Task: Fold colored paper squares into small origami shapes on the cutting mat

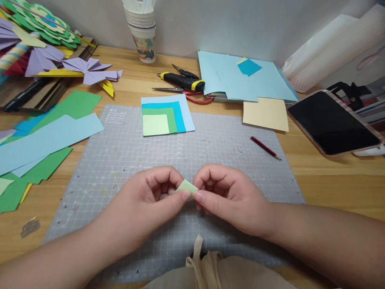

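Between my two hands is a small piece of folded pale green paper (187, 185), held above the grey cutting mat (120, 192). My left hand (159, 190) pinches its left side between thumb and fingers. On the right side, my right hand (228, 192) pinches it the same way, the two thumb tips almost touching. The fingers behind the paper are partly hidden. Farther up the mat lies a stack of paper squares (162, 115) in pale green, green, blue and light blue, each smaller one on top of a larger.
A pencil (266, 148) lies on the mat's right. Behind are red-handled scissors (195, 96), a utility knife (182, 81), paper cups (144, 40) and light blue sheets (222, 76). A tablet (335, 122) stands right. Paper strips (45, 140) and purple paper shapes (90, 70) crowd the left.
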The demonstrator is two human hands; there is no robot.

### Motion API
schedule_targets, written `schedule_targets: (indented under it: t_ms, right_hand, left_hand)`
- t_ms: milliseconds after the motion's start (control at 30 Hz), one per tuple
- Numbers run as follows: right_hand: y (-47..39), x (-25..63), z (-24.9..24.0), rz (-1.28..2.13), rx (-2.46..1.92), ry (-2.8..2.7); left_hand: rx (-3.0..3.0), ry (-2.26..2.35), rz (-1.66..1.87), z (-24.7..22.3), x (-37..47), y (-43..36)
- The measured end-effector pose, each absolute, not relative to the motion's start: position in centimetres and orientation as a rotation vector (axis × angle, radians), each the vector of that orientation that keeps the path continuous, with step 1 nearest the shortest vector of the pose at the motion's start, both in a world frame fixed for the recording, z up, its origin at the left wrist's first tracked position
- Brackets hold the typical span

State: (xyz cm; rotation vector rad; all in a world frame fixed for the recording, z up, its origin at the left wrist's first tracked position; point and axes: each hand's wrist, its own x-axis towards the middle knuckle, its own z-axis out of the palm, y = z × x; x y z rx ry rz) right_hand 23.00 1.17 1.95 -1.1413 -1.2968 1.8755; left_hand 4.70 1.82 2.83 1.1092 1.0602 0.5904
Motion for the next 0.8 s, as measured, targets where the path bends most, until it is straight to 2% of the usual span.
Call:
schedule_targets:
  t_ms: [467, 667, 800]
  right_hand:
    - [1.5, 23.4, 2.2, 1.847, -1.179, -1.298]
    - [1.4, 23.4, 2.2, 2.171, -1.135, -0.873]
    - [1.3, 23.2, 2.2, 2.352, -1.062, -0.773]
  left_hand:
    - [1.212, 1.038, 0.469, 2.3, 4.5, 0.9]
    - [1.718, 1.174, 0.826, 2.6, 4.3, 0.3]
    - [1.937, 1.191, 0.846, 3.0, 4.0, 0.6]
